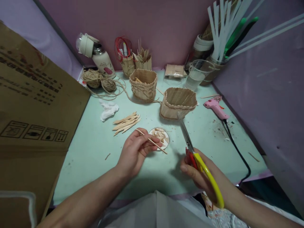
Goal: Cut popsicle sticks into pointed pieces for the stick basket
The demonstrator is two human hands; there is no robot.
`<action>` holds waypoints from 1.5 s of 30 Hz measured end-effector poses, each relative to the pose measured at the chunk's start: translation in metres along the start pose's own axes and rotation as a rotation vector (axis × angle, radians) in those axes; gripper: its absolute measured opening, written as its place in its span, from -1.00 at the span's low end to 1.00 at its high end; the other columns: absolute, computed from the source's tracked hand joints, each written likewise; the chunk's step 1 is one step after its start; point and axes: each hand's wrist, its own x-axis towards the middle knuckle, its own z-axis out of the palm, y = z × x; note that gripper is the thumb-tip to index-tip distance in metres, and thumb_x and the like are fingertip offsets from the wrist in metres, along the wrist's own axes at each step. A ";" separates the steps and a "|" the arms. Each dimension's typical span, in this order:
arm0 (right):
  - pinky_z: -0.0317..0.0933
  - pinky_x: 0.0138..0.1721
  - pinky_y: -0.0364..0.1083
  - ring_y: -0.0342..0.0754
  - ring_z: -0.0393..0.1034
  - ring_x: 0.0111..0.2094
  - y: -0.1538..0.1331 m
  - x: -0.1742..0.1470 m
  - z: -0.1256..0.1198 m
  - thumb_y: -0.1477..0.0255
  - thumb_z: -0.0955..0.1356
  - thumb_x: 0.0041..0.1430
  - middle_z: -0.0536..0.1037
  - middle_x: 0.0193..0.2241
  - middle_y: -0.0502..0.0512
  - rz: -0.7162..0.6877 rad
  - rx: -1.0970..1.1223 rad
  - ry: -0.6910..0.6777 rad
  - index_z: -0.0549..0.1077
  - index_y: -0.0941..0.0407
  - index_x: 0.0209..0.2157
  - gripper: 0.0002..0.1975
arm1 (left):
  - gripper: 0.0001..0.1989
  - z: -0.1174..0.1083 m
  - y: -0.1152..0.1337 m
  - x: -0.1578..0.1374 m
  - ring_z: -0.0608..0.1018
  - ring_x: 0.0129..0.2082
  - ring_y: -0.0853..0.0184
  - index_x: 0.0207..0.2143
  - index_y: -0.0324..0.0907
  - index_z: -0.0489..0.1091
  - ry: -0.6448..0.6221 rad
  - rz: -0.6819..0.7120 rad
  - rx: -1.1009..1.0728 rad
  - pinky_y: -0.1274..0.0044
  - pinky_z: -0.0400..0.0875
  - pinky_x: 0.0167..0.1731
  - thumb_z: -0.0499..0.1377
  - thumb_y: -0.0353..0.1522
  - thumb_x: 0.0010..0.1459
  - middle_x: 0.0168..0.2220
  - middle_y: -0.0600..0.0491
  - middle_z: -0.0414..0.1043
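Observation:
A thin wooden stick (153, 142) is pinched in my left hand (135, 152), slanting down to the right. Just beyond those fingers lies a small round dish (167, 144) holding cut wood chips. My right hand (198, 172) grips a pair of scissors (204, 167) with yellow and red handles. Their blades point away from me, apart from the stick, toward a small woven-looking basket (178, 103). Whether the blades are parted is hard to see. Several flat wooden strips (127, 123) lie in a bundle left of the dish.
Behind stand a second basket (143, 85), twine balls (97, 79), a bottle (103, 60) and a plastic cup (196, 74) of liquid. At right lies a pink glue gun (216, 108) with a black cord (237, 150). A cardboard box (35, 104) borders the left side; crumpled tissue (108, 110) lies nearby.

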 end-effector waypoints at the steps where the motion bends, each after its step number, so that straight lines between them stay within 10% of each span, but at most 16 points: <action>1: 0.09 -0.58 -0.15 -0.14 0.17 -0.57 0.000 0.001 0.002 0.04 0.32 0.04 0.32 -0.56 -0.07 -0.010 0.018 0.022 0.22 0.07 -0.44 -0.62 | -0.79 0.000 -0.001 0.000 0.59 -0.42 0.38 -0.41 -0.19 0.22 -0.003 -0.006 -0.015 0.64 0.45 -0.44 0.24 -0.34 0.03 -0.43 0.04 0.55; 11: 0.26 -0.39 -0.03 -0.02 0.35 -0.42 0.003 0.003 0.008 0.22 0.33 0.06 0.47 -0.46 0.02 -0.095 0.072 0.267 0.21 0.01 -0.43 -0.78 | -0.70 0.002 -0.020 -0.004 0.61 -0.31 0.30 -0.51 -0.25 0.24 -0.170 -0.308 0.043 0.61 0.48 -0.34 0.35 -0.35 -0.06 -0.34 -0.06 0.55; 19: 0.18 -0.57 -0.12 -0.10 0.26 -0.56 0.002 0.000 0.005 0.14 0.39 -0.02 0.46 -0.49 0.01 -0.084 0.137 0.244 0.20 0.03 -0.44 -0.66 | -0.74 0.001 -0.021 -0.001 0.60 -0.26 0.33 -0.55 -0.25 0.24 -0.187 -0.284 -0.056 0.62 0.47 -0.25 0.32 -0.43 -0.04 -0.30 -0.04 0.54; 25: 0.19 -0.53 -0.13 -0.10 0.28 -0.53 0.000 0.007 -0.003 0.23 0.38 0.03 0.44 -0.49 0.00 -0.134 0.040 0.334 0.22 0.04 -0.41 -0.74 | -0.76 -0.003 -0.024 0.001 0.57 -0.40 0.37 -0.50 -0.24 0.29 -0.319 -0.367 0.274 0.60 0.40 -0.39 0.33 -0.38 -0.07 -0.43 -0.01 0.53; 32: 0.22 -0.43 -0.16 -0.13 0.34 -0.46 0.012 0.018 0.010 0.33 0.37 0.11 0.43 -0.41 -0.05 -0.199 0.204 0.114 0.16 0.03 -0.36 -0.75 | -0.81 0.000 -0.030 -0.008 0.50 -0.48 0.43 -0.33 -0.21 0.37 -0.569 -0.366 0.490 0.63 0.32 -0.46 0.22 -0.28 0.06 -0.48 0.07 0.49; 45: 0.03 -0.55 -0.18 -0.16 0.04 -0.53 -0.002 -0.006 -0.006 -0.04 0.18 0.17 0.17 -0.56 -0.11 -0.040 -0.017 -0.342 0.17 0.05 -0.41 -0.57 | -0.74 0.004 -0.021 0.002 0.53 -0.60 0.37 -0.47 -0.21 0.28 -0.185 -0.156 0.428 0.62 0.41 -0.63 0.22 -0.21 0.04 -0.60 0.09 0.43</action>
